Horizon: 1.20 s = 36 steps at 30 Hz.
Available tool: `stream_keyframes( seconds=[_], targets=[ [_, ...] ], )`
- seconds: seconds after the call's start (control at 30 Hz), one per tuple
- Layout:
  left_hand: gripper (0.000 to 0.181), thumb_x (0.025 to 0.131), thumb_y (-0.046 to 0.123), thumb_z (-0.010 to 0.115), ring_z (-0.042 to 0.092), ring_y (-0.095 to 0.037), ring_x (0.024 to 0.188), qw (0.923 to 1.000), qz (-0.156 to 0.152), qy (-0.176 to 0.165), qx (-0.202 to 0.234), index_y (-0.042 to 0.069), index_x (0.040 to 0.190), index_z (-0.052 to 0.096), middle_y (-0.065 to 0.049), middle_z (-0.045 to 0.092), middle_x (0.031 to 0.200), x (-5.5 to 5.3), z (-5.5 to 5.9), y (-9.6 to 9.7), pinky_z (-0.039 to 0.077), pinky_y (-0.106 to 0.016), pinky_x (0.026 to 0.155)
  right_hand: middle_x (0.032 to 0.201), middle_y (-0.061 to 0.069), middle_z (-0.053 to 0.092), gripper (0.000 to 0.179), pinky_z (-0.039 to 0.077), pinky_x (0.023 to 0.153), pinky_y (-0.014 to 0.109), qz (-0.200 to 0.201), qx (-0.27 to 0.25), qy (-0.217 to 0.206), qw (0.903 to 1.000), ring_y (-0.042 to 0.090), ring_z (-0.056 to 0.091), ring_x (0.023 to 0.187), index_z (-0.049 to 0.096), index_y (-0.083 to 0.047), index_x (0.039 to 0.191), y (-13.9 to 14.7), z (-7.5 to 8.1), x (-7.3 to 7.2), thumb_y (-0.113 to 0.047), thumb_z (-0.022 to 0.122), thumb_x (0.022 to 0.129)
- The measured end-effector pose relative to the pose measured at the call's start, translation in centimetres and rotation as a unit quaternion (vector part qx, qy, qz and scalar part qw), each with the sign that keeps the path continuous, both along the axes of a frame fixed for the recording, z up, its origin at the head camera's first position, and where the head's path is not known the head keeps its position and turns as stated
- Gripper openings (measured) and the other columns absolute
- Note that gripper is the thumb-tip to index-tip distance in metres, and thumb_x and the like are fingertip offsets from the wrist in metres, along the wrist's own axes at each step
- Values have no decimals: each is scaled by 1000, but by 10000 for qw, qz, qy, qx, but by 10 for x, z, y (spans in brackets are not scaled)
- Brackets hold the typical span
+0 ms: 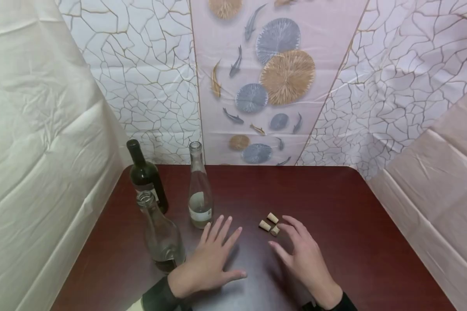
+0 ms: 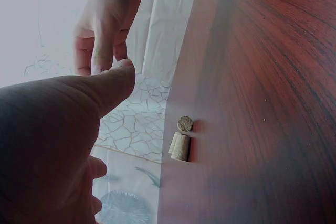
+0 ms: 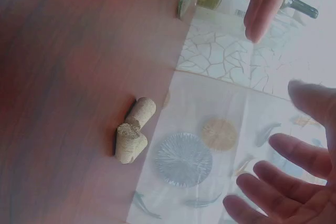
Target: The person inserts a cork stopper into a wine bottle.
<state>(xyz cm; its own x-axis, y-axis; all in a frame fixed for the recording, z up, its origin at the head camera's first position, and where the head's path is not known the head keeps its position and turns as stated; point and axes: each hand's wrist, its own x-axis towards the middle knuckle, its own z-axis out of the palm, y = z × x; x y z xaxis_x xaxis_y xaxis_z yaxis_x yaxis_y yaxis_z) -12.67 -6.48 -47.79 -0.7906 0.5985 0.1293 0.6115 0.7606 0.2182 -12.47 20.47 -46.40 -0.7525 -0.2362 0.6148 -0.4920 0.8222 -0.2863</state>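
Observation:
Three corks [image 1: 264, 225] lie close together on the dark red table, right of its middle; the right wrist view shows the same corks [image 3: 128, 142] nearly touching one another. My right hand [image 1: 305, 257] hovers just beside them, fingers spread and slightly bent, with nothing in it. To the left, my left hand [image 1: 210, 259] is spread wide over the table and holds nothing. Its wrist overlaps the base of a clear glass bottle [image 1: 161, 235] in the head view. Beyond its fingertips stands a second clear bottle [image 1: 200, 203] with a pale label.
A dark green wine bottle [image 1: 148, 179] stands upright at the back left, partly behind the nearer clear bottle. The table [image 1: 315, 190] ends at a patterned cloth backdrop [image 1: 218, 129], and pale cloth [image 1: 43, 151] hangs along both sides.

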Motion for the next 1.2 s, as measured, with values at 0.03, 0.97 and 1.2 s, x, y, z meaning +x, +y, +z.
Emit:
stream_keyframes(
  seconds=[0.03,0.97,1.2],
  targets=[
    [101,83,82,39,-9,-34,150,10000,-19,3,48,24,159,9,-14,-2,166,0,0,0,9,-64,117,126,12,61,46,57,70,45,-4,-58,132,9999,27,63,105,66,-7,111,0,1,-2,-28,83,74],
    [101,82,83,39,-6,-37,150,9983,-330,-354,327,25,159,9,-14,-1,167,1,-11,-9,17,-66,114,108,5,61,17,51,74,42,-769,-10,-2178,9730,23,63,89,65,-21,85,-2,-40,-49,-14,79,78],
    [100,83,81,40,0,-42,150,9986,-341,-317,260,24,160,9,-16,0,166,-1,-10,-8,20,-67,113,105,7,64,16,52,74,45,-667,170,-2158,9740,24,61,88,67,-20,83,2,-44,-57,-11,79,77]
  ],
)
